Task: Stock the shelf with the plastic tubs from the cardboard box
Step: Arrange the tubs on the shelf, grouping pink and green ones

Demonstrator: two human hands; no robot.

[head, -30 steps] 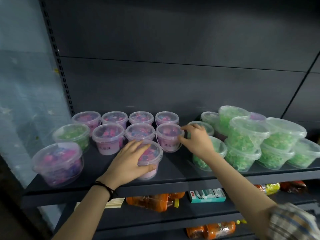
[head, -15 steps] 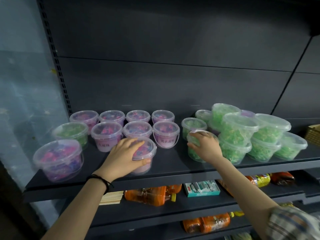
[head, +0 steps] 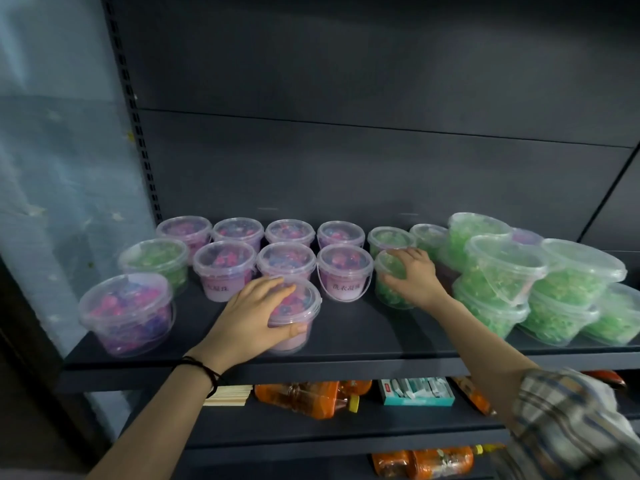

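Note:
A dark shelf [head: 363, 348] carries two rows of clear tubs with pink and purple contents [head: 343, 275] and several green-filled tubs. My left hand [head: 256, 313] lies over a pink tub [head: 298, 317] near the shelf's front, fingers across its lid and thumb curled against its side. My right hand [head: 412, 275] grips a green tub [head: 391, 289] standing just right of the pink rows, fingers over its lid. Stacked green tubs [head: 502, 271] fill the shelf's right side. No cardboard box is in view.
A larger pink tub [head: 128, 313] and a green tub [head: 152, 261] stand at the shelf's left end. Below, a lower shelf holds orange bottles [head: 304, 396], a teal carton [head: 415, 393] and wooden sticks [head: 228, 396]. A slotted upright [head: 138, 133] borders the left.
My right hand left the pink tub in the second row and took hold of a green tub, which now stands beside that row. My left hand stayed on its pink tub.

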